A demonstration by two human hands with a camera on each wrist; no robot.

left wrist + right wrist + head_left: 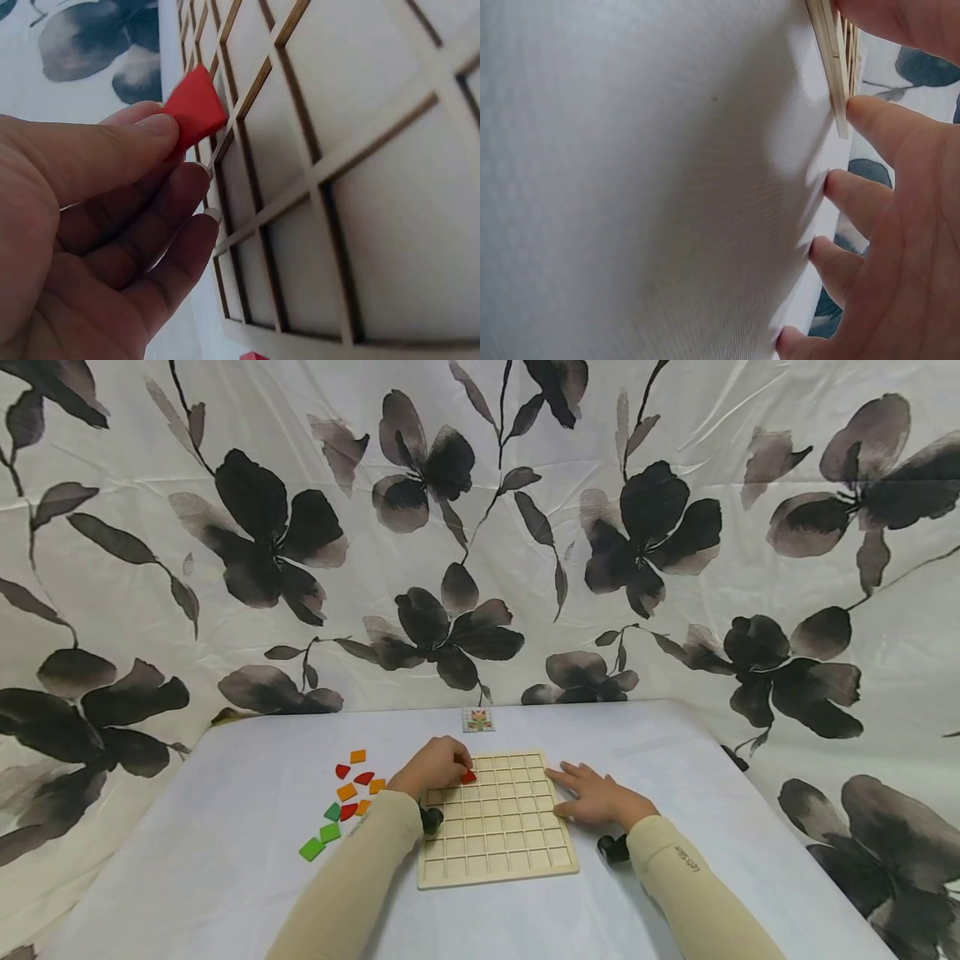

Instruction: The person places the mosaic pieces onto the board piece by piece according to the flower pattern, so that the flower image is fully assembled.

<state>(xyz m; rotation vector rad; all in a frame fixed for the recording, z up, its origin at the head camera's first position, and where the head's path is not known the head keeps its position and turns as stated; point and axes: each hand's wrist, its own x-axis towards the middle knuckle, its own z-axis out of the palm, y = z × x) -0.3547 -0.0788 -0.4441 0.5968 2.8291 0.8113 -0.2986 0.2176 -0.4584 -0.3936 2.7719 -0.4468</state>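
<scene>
Between thumb and fingers my left hand (437, 767) pinches a small red tile (196, 111). It holds the tile over the upper left part of a pale wooden grid board (498, 827), close to the dividers in the left wrist view. My right hand (600, 795) lies at the board's right side with its fingers spread. Its thumb and index finger are right at the board's edge (832, 67), while the other fingertips rest on the white cloth. The board's square cells show no pieces.
Left of the board lie loose orange tiles (347, 792), red pieces (348, 812) and green tiles (312, 848). A small card with a coloured pattern (478, 720) lies behind the board. A flower-printed curtain (450, 568) hangs behind the white table (225, 860).
</scene>
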